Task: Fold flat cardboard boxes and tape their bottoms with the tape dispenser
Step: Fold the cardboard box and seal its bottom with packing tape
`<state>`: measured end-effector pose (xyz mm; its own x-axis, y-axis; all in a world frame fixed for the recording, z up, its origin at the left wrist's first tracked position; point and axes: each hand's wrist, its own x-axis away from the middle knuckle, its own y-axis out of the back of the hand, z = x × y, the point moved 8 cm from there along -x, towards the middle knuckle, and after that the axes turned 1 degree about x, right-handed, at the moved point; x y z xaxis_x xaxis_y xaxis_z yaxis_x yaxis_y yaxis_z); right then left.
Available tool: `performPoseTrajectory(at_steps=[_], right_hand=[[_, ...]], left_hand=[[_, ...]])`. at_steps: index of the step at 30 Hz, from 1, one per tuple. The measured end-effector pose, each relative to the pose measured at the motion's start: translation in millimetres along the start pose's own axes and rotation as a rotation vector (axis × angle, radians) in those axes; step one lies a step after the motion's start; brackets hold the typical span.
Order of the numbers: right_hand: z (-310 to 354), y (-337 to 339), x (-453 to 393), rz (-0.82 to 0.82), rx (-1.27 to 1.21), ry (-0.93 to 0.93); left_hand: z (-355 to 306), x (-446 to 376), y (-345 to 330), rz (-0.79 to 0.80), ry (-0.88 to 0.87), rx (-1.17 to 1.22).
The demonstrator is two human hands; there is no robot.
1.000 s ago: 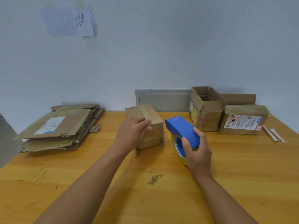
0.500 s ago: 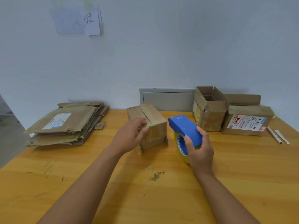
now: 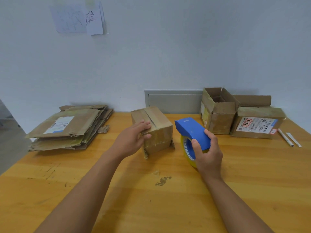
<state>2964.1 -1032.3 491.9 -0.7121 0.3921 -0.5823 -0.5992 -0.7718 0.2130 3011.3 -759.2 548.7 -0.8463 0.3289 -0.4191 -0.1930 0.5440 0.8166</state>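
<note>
A small folded cardboard box (image 3: 158, 128) stands on the wooden table (image 3: 252, 174), its closed flaps facing up with a seam down the middle. My left hand (image 3: 133, 138) grips its near left corner, fingers on top and thumb on the front face. Just right of the box, my right hand (image 3: 207, 153) holds the blue tape dispenser (image 3: 191, 132) with its yellowish tape roll (image 3: 186, 148). The dispenser's nose points up and to the left, apart from the box.
A stack of flat cardboard boxes (image 3: 70, 128) lies at the table's left. Two assembled boxes (image 3: 218, 111) (image 3: 257, 123) stand at the back right, with a white pen (image 3: 285, 137) and a paper strip beside them. A grey panel (image 3: 173, 101) sits on the wall behind.
My left hand has slid off the box's top towards its near left corner. The right hand keeps holding the dispenser beside the box. The camera has turned slightly left.
</note>
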Motion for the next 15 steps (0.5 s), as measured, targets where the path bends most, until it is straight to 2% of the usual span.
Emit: performPoseTrajectory(at_steps=[11,15], right_hand=[[0,0,1,0.004,-0.002,-0.014],[1,1,0,0.000,0.001,-0.012]], left_hand=[[-5,3,1,-0.104,0.018,0.022],[-16,-2,-2,-0.078,0.033,-0.090]])
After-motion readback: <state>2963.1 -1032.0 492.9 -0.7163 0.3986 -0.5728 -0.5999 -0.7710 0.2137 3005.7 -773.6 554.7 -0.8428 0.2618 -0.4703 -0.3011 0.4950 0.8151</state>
